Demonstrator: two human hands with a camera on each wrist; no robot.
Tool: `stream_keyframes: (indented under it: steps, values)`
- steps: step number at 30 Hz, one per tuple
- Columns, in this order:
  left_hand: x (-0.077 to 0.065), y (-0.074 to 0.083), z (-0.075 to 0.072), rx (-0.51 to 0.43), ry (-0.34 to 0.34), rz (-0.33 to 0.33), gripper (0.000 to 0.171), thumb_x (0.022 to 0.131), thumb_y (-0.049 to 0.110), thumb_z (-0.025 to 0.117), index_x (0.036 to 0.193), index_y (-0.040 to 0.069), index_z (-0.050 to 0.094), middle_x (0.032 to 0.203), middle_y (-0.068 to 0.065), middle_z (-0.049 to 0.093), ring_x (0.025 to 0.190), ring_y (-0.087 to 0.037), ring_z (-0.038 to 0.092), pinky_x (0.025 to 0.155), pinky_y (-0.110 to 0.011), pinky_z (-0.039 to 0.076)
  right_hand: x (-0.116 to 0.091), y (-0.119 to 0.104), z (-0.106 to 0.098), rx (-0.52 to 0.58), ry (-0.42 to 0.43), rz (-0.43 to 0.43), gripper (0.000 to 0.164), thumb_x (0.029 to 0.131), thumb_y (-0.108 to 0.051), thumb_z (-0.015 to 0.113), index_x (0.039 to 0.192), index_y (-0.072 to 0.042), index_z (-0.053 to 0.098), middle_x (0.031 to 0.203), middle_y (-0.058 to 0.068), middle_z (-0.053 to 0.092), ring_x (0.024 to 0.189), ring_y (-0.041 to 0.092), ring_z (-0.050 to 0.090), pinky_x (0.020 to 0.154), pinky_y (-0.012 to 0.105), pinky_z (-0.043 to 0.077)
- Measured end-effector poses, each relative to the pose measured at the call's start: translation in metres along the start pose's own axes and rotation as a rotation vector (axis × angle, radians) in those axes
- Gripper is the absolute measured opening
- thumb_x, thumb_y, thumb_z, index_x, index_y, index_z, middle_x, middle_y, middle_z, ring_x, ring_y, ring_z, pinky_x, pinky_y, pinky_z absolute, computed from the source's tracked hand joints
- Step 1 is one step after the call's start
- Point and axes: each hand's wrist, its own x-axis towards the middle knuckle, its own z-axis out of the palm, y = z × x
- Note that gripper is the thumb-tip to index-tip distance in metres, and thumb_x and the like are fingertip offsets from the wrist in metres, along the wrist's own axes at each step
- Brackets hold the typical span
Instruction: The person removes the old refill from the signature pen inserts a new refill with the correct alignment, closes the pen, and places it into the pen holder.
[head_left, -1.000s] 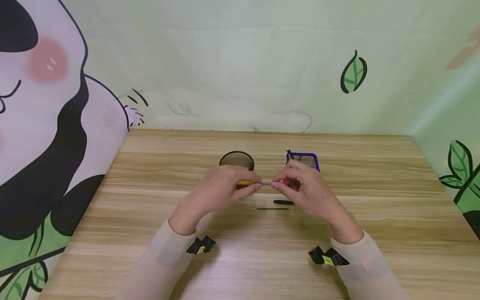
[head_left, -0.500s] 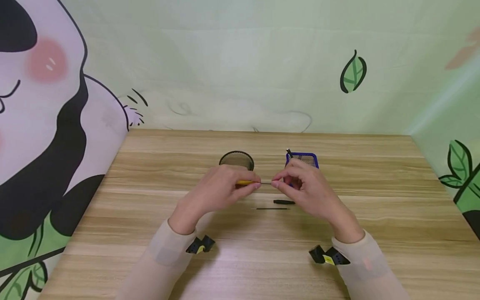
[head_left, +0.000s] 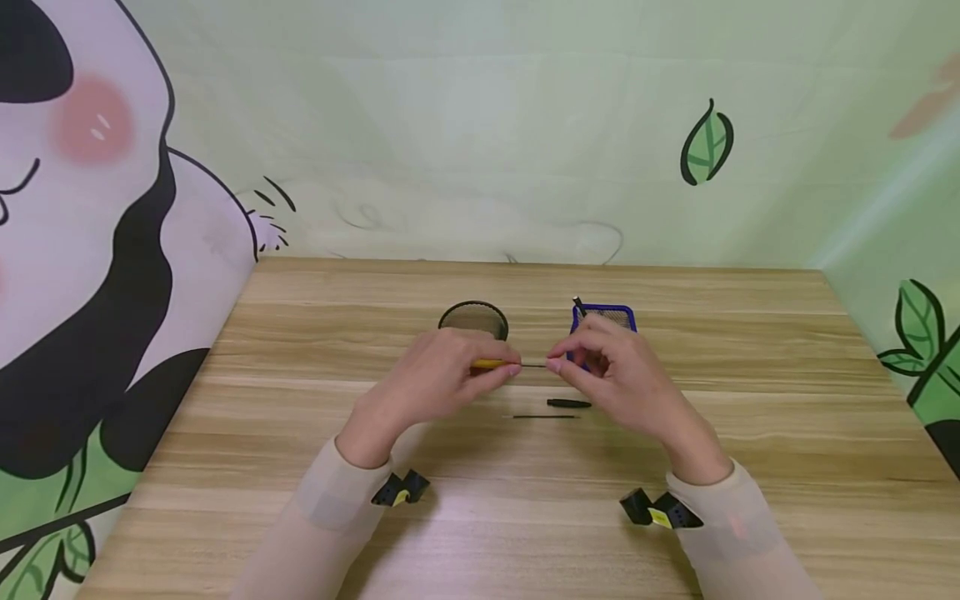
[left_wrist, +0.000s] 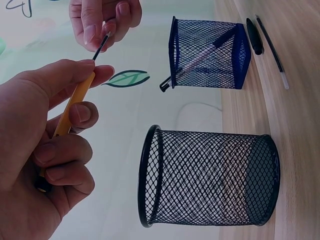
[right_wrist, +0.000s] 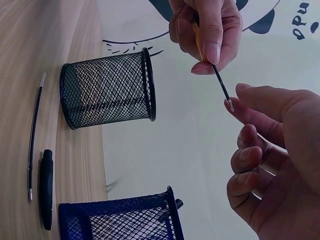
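Note:
My left hand [head_left: 431,375] grips a yellow pen barrel [left_wrist: 75,102], its fingers curled round it. A thin dark pen refill [right_wrist: 221,82] sticks out of the barrel's end toward the right. At the refill's tip, my right hand [head_left: 618,375] pinches with thumb and forefinger, while its other fingers are loosely bent. Both hands are raised above the table. Below them lie a second refill [head_left: 545,417] and a black pen part [head_left: 568,403], roughly parallel on the wood.
Behind the left hand, a round black mesh pen cup [left_wrist: 210,177] stands on the table [head_left: 487,533]. A square blue mesh holder [left_wrist: 207,55] stands behind the right hand, with a pen [left_wrist: 200,60] leaning inside it. A printed cloth backdrop [head_left: 487,125] rises behind the table.
My right hand has shifted slightly to the right, and a longer stretch of refill shows between the hands. The left hand has hardly moved.

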Motion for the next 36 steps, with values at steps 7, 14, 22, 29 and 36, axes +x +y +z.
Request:
stream_keyframes:
  steps: [7,14,22,29,36]
  values:
    - [0.0,0.0001,-0.0004,-0.005,-0.002,-0.004,0.019,0.104,0.032,0.064,0.106,0.024,0.081,0.103,0.012,0.077,0.076,0.001,0.062,0.063,-0.019,0.05,-0.0005,0.001,-0.0005,-0.008,0.009,-0.002,0.009,0.092,-0.01,0.08,0.096,-0.017,0.079,0.078,-0.007,0.051,0.063,0.008,0.044,0.054,0.022,0.037]
    - [0.0001,-0.0004,-0.0001,-0.002,-0.002,-0.002,0.019,0.105,0.032,0.064,0.107,0.024,0.081,0.103,0.012,0.077,0.078,0.0,0.063,0.064,-0.02,0.05,-0.0002,0.0007,-0.0027,-0.008,0.012,0.008,0.009,0.092,-0.01,0.079,0.096,-0.018,0.079,0.079,-0.007,0.051,0.063,0.009,0.044,0.055,0.022,0.038]
    - [0.0001,0.0006,-0.0014,-0.002,-0.006,-0.007,0.019,0.105,0.032,0.064,0.107,0.024,0.081,0.104,0.013,0.077,0.078,0.0,0.063,0.065,-0.02,0.051,-0.0007,0.0012,-0.0045,-0.012,0.006,0.02,0.009,0.093,-0.01,0.078,0.096,-0.018,0.079,0.08,-0.006,0.051,0.063,0.009,0.045,0.055,0.022,0.038]
    - [0.0005,-0.0002,-0.0015,0.004,-0.008,-0.007,0.019,0.105,0.032,0.063,0.108,0.024,0.081,0.104,0.012,0.077,0.08,0.0,0.064,0.066,-0.022,0.051,-0.0005,0.0014,-0.0061,-0.017,0.001,0.03,0.007,0.093,-0.01,0.078,0.096,-0.017,0.079,0.079,-0.006,0.052,0.064,0.01,0.045,0.055,0.022,0.037]
    - [0.0002,-0.0009,-0.0016,0.002,-0.002,0.003,0.019,0.105,0.032,0.063,0.107,0.024,0.081,0.104,0.012,0.077,0.081,0.0,0.065,0.066,-0.022,0.052,-0.0007,0.0057,-0.0072,-0.053,-0.012,0.059,0.005,0.094,-0.014,0.077,0.097,-0.018,0.078,0.078,-0.006,0.053,0.064,0.01,0.046,0.056,0.023,0.038]
